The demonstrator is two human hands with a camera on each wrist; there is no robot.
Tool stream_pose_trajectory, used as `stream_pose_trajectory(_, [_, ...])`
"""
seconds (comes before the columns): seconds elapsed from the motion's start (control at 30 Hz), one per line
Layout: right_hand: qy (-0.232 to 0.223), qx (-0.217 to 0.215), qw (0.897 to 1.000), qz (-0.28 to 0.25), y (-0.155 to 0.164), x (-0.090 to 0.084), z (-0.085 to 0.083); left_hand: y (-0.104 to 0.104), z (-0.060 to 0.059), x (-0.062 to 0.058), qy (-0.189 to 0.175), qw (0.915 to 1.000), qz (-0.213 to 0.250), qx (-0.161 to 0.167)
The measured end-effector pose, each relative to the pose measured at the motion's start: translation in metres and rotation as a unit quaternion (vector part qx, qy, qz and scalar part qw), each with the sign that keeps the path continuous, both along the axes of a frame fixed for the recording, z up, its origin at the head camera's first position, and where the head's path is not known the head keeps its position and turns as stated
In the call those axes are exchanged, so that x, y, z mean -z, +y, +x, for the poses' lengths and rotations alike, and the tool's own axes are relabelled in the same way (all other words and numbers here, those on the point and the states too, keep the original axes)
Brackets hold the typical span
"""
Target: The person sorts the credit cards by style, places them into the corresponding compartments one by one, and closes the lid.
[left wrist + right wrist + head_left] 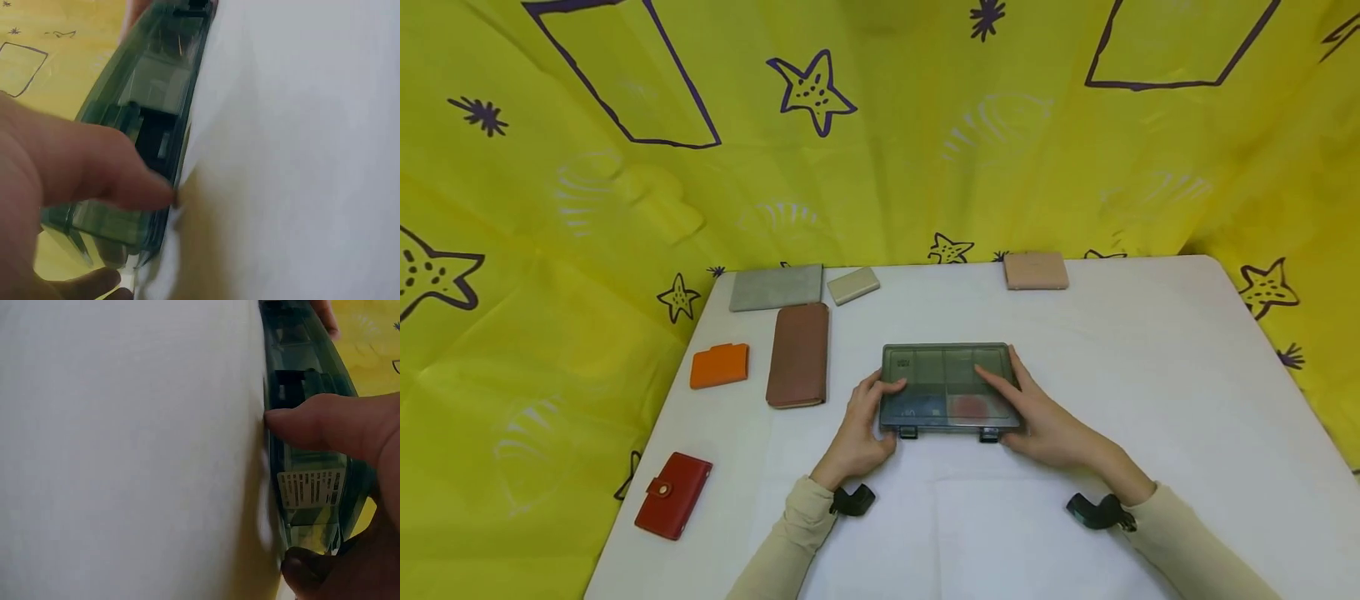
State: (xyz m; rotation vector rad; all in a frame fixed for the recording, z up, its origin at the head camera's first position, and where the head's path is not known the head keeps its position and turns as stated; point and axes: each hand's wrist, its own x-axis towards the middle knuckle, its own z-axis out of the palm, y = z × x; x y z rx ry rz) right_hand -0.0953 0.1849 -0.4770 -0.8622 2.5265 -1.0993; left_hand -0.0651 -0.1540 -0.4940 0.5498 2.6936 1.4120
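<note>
A translucent dark green plastic compartment box (951,367) lies on the white table with its lid down and two black latches facing me. Through the lid, something blue and something reddish show dimly in the front compartments. My left hand (859,429) grips the box's left end, with the thumb on its front side near a latch, as the left wrist view shows too. At the opposite end, my right hand (1047,425) holds the box; one finger lies over the lid. In the right wrist view, a white printed label (312,487) shows at the box's front side.
To the left lie a brown long wallet (799,357), an orange card holder (720,367) and a red snap wallet (674,496). Along the back edge are a grey-green flat wallet (777,288), a small beige case (853,286) and a pinkish-beige wallet (1036,272). A yellow patterned cloth (880,183) hangs behind.
</note>
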Motion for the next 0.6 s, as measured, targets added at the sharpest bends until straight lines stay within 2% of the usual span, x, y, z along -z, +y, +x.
stream_pose_trajectory(0.17, [0.033,0.014,0.998,0.049,-0.006,-0.001,0.002,0.005,0.001,0.001,0.014,0.9997,-0.001,-0.020])
stream_pose_trajectory(0.33, [0.062,0.016,0.993,0.094,-0.010,-0.005,0.003,0.008,0.000,0.001,0.024,0.9994,-0.004,-0.023])
stream_pose_trajectory(0.47, [0.060,0.017,0.993,0.103,-0.011,-0.007,0.005,0.009,-0.001,0.003,0.025,0.9991,-0.004,-0.034])
stream_pose_trajectory(0.6, [0.042,0.013,0.995,0.094,-0.013,-0.009,0.006,0.008,0.000,0.005,0.016,0.9983,0.022,-0.052])
